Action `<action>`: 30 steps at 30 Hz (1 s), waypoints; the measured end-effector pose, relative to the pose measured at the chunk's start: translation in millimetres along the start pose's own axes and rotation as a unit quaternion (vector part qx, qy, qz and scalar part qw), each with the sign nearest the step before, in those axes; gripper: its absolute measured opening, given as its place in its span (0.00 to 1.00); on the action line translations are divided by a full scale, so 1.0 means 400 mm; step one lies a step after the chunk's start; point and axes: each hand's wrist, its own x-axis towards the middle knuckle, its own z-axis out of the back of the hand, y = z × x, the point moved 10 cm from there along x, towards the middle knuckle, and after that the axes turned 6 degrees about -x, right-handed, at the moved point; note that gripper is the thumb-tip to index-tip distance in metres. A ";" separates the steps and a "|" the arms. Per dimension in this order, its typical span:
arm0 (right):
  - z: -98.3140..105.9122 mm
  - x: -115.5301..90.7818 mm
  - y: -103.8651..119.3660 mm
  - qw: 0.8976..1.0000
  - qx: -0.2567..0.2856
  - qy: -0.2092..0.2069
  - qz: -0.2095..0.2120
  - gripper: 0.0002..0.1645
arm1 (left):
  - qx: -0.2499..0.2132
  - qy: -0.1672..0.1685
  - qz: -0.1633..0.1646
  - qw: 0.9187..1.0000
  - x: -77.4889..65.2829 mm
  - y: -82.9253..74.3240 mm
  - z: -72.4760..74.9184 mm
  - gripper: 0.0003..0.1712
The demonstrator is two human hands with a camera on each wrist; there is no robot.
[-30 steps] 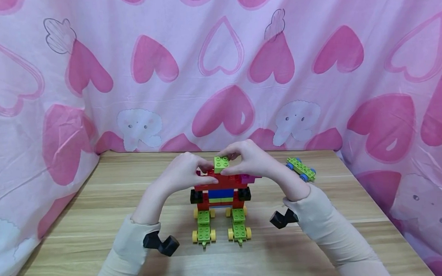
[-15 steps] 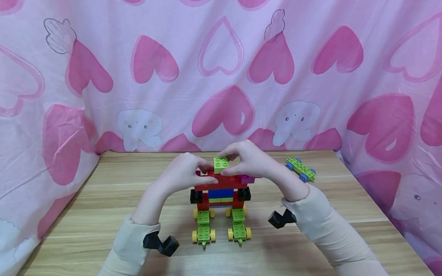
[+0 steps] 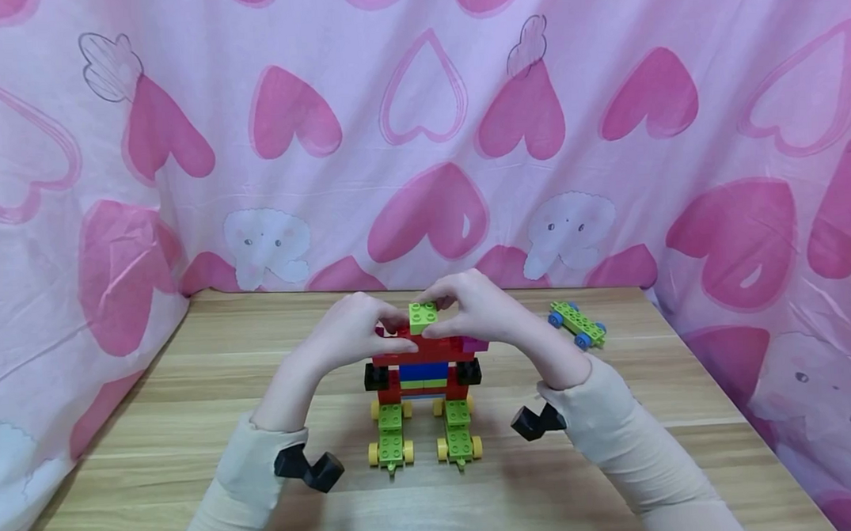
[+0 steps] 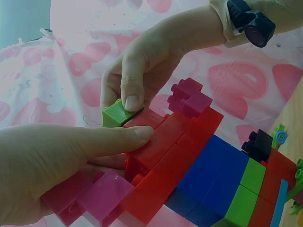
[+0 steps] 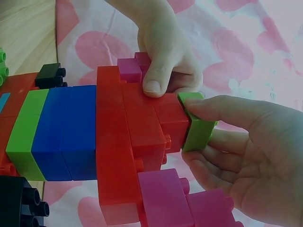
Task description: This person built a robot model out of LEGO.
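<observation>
A figure of toy building bricks stands upright at mid-table, with a blue middle (image 3: 423, 372) and red bricks (image 3: 436, 349) above it. My left hand (image 3: 350, 332) grips the top red bricks; its thumb (image 4: 118, 140) lies along their near face in the left wrist view. Between the thumb and fingers of my right hand (image 3: 477, 311) is a lime-green brick (image 3: 423, 319), pinched at the very top of the figure. A thin dark line shows between this brick (image 5: 199, 127) and the red brick (image 5: 171, 117) in the right wrist view. Whether they are fully joined, I cannot tell.
Magenta bricks (image 5: 165, 196) stick out at both sides of the figure, and black bricks (image 3: 469, 372) lower down. Its feet are green wheeled bases (image 3: 391, 447) with yellow wheels. A green car base (image 3: 576, 323) with blue wheels lies at the back right, before a pink heart-print curtain (image 3: 419, 123).
Both hands keep their hold at the top of the figure. The right forearm has shifted slightly to the left, and the head view has moved a little.
</observation>
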 end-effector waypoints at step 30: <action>-0.008 0.000 -0.013 0.999 0.015 0.007 -0.031 0.22 | -0.001 0.000 -0.001 1.000 -0.001 0.004 -0.001 0.17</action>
